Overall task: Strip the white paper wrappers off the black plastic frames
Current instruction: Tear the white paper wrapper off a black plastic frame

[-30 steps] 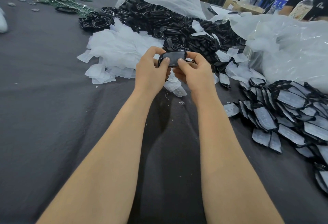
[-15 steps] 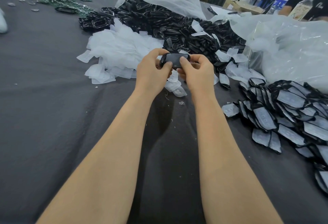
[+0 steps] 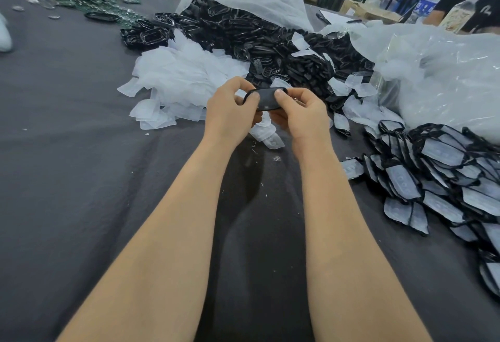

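Held black frame [image 3: 266,100]: ends hidden under left hand [image 3: 230,115], right hand [image 3: 304,114]. Near-right wrapped-frame pile [image 3: 446,179] cut by edge. Far-right bottle [image 3: 427,3]: label blurred.

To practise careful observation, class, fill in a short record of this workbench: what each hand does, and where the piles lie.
left hand: pinches the left end of the black frame
right hand: pinches its right end
wrapped frames: heaped on the right
bare frames: heaped beyond the hands
loose wrappers: heaped beyond the hands, to the left
surface: grey cloth
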### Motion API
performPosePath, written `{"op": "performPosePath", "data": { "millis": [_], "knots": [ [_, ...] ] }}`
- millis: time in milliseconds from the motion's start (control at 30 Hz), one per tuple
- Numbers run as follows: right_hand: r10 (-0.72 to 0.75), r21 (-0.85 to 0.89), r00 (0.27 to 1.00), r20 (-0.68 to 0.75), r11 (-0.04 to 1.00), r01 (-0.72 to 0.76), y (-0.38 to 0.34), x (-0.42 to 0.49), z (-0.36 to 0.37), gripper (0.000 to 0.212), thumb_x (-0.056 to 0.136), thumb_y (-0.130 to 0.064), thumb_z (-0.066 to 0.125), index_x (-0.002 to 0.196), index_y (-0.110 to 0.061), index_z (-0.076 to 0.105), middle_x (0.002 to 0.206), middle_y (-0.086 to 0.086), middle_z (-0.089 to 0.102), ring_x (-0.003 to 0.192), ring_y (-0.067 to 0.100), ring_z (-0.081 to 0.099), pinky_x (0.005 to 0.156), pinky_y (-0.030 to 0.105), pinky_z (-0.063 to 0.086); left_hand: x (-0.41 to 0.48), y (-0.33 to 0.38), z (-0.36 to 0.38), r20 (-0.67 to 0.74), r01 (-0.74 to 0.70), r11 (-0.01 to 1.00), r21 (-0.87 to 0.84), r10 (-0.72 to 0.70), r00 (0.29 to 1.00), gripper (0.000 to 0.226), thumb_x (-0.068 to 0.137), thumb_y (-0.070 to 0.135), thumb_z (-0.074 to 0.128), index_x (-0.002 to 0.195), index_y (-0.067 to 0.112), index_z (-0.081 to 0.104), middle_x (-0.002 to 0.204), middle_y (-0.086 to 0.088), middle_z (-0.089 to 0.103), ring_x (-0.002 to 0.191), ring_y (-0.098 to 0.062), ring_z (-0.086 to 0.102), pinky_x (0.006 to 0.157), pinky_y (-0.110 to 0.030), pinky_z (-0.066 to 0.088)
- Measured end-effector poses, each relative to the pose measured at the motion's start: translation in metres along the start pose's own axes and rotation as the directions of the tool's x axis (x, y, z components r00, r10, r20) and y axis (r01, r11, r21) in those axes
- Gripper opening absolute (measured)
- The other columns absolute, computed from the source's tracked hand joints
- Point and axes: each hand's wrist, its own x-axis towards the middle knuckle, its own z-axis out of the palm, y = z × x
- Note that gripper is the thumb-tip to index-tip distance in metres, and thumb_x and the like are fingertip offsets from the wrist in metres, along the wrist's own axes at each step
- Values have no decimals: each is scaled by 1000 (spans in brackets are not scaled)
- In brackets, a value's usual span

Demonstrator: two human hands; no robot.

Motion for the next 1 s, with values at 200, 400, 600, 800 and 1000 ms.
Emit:
{"op": "performPosePath", "data": {
  "millis": [200, 400, 600, 800, 1000],
  "knots": [
    [84, 132, 996, -36, 988, -78, -1, 0, 3, 20, 90, -3, 57, 75, -16, 55, 73, 3, 60, 63, 12, 57, 61, 23, 51, -2, 1, 2, 2, 4, 1000, -2, -4, 1000, 21, 92, 13, 53, 77, 27, 52, 63, 2, 63, 50, -4, 61, 57, -25, 55],
    [-5, -28, 1000, -22, 1000, 4, 1, -3, 8, 9, 89, -6, 61, 89, -13, 55, 89, 10, 63, 77, 21, 62, 70, 28, 54, -3, 1, 2, 4, 20, 999, -33, -20, 1000, 20, 94, 12, 50, 79, 26, 51, 77, -6, 68, 60, -11, 69, 61, -30, 57],
    [6, -79, 999, -42, 997, -10, 1, -6, 10, 15, 83, -7, 65, 90, -13, 54, 94, 14, 66, 87, 28, 65, 82, 39, 54, -2, 1, 5, 44, 4, 1000, -16, -4, 999, 20, 95, 11, 53, 80, 23, 52, 78, -9, 70, 66, -20, 72, 72, -34, 59],
    [4, -41, 993, -122, 999, -10, 2, 0, 4, 16, 86, -7, 58, 73, -15, 58, 68, 0, 60, 60, 12, 54, 60, 24, 44, -2, 2, 6, 67, 12, 999, -43, -9, 998, 19, 95, 8, 52, 80, 20, 51, 76, -9, 68, 63, -18, 71, 69, -32, 59],
    [32, 18, 999, -32, 999, -31, 5, 3, 0, 17, 90, -6, 59, 77, -16, 60, 71, 3, 63, 60, 13, 60, 60, 25, 50, 0, 0, 2, 48, 62, 991, -115, -57, 997, 18, 95, 6, 52, 80, 16, 51, 75, -7, 65, 58, -15, 69, 68, -30, 59]
  ]
}}
